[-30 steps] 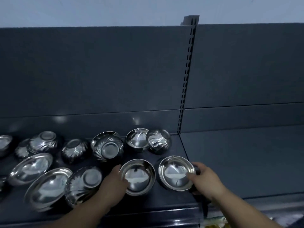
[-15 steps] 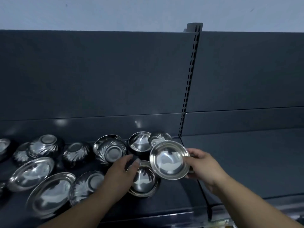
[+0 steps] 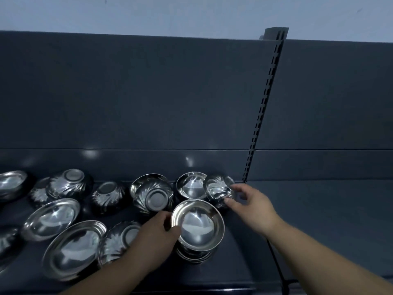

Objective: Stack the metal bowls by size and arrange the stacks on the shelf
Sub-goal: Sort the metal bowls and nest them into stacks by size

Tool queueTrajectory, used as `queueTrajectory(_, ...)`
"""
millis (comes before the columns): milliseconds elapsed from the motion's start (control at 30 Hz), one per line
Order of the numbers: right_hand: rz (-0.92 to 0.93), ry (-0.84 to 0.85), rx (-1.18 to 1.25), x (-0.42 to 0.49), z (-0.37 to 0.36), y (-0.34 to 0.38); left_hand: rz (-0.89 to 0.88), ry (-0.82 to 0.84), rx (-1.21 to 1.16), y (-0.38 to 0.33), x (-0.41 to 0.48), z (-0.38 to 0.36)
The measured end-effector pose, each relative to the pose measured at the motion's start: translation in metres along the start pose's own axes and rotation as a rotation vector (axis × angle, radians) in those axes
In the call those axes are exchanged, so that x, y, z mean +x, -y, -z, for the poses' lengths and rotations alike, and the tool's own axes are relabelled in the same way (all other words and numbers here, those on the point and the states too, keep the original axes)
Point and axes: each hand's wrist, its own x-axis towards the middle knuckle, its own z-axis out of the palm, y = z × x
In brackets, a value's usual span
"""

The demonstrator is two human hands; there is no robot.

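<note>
Stack (image 3: 196,231): small nested bowls, steadied at the rim by left hand (image 3: 157,235).
Right hand (image 3: 248,204): closed on tipped bowl (image 3: 218,189) behind stack.
Handling: judged light, rigid, slippery; best gripped at rims.

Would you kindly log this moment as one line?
left hand: steadies small stack | right hand: grasps fluted bowl | shelf: bowls mostly loose
</note>
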Motion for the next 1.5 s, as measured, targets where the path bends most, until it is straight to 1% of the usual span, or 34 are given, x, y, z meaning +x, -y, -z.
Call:
queueTrajectory(67, 0.099, 0.038, -0.17, 0.01, -0.001, -0.004, 0.011, -0.002, 0.018, 0.003, -0.004, -0.003)
queueTrajectory(133, 0.156, 0.084, -0.24, 0.018, -0.007, -0.008, 0.025, -0.005, 0.023, 0.005, -0.006, -0.007)
queueTrajectory(333, 0.172, 0.147, -0.37, 0.032, -0.025, -0.01, 0.065, -0.034, 0.006, 0.004, -0.005, -0.012)
queueTrajectory(500, 0.148, 0.108, -0.417, 0.04, -0.037, -0.015, 0.055, -0.011, 0.046, 0.011, -0.002, -0.016)
queueTrajectory(633, 0.141, 0.048, -0.391, 0.041, -0.038, -0.018, 0.032, 0.021, 0.043, 0.012, -0.003, -0.018)
queueTrajectory(767, 0.13, -0.034, -0.281, 0.037, -0.031, -0.024, 0.074, 0.066, -0.086, 0.009, -0.001, -0.019)
queueTrajectory(900, 0.106, -0.113, -0.138, 0.026, -0.021, -0.028, 0.115, 0.058, -0.199, 0.011, 0.006, -0.024)
queueTrajectory(1067, 0.0, -0.214, 0.157, 0.006, -0.008, -0.022, 0.153, 0.096, -0.417, 0.009, 0.012, -0.03)
queueTrajectory(1200, -0.043, -0.277, 0.428, -0.008, 0.013, -0.002, 0.154, 0.118, -0.503, 0.005, 0.018, -0.031)
queueTrajectory(1267, -0.066, -0.231, 0.58, -0.019, 0.024, 0.014, 0.16, 0.135, -0.526, 0.003, 0.021, -0.03)
queueTrajectory(1333, -0.121, -0.107, 0.716, -0.028, 0.031, 0.026, 0.167, 0.151, -0.527, 0.004, 0.024, -0.031)
queueTrajectory(1400, -0.221, 0.014, 0.746, -0.034, 0.031, 0.029, 0.174, 0.162, -0.531, 0.005, 0.027, -0.031)
queueTrajectory(1500, -0.358, 0.126, 0.714, -0.035, 0.023, 0.021, 0.179, 0.174, -0.533, 0.008, 0.029, -0.032)
